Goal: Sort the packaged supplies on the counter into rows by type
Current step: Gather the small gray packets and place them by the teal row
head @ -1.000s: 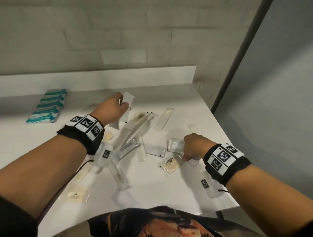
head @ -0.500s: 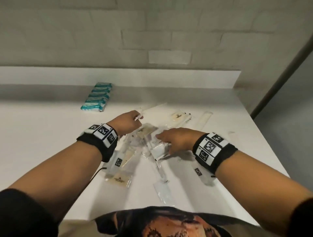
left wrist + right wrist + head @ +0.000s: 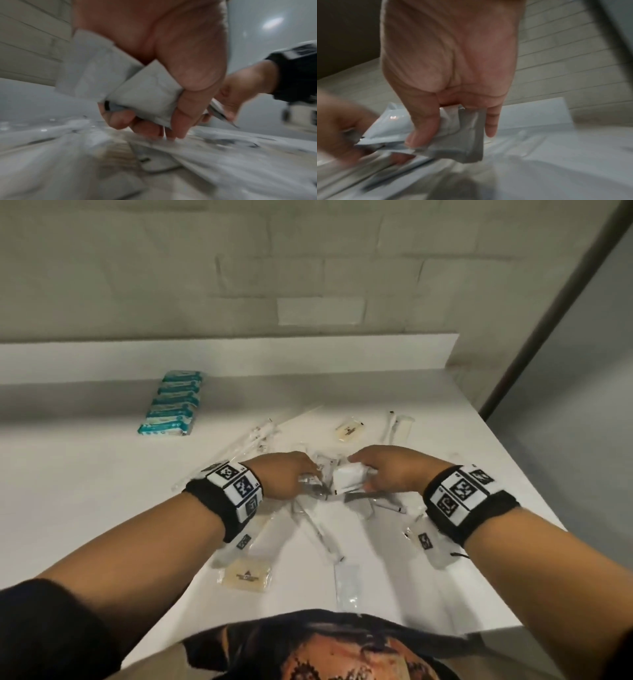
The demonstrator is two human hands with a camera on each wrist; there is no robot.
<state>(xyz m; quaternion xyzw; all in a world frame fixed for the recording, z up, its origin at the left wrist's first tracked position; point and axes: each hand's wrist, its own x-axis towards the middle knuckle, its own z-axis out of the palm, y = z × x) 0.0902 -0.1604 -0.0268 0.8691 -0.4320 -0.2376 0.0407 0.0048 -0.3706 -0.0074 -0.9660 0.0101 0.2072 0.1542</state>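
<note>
Gathering step: left hand (image 3: 286,478) and right hand (image 3: 394,470) each grip white sachets (image 3: 349,480) (teal row done); next, lay them in a row on worktop (image 3: 85,474).

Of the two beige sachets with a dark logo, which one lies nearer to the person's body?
The beige sachet below the left forearm; the other lies farther back.

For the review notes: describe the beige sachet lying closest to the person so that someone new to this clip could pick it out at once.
Start at the white counter and come to its near edge, below the left hand. The beige sachet lies flat there, apart from the central pile. It is square and tan with a dark printed logo; the wrappers beside it are clear or white, and its twin lies farther back.
</note>
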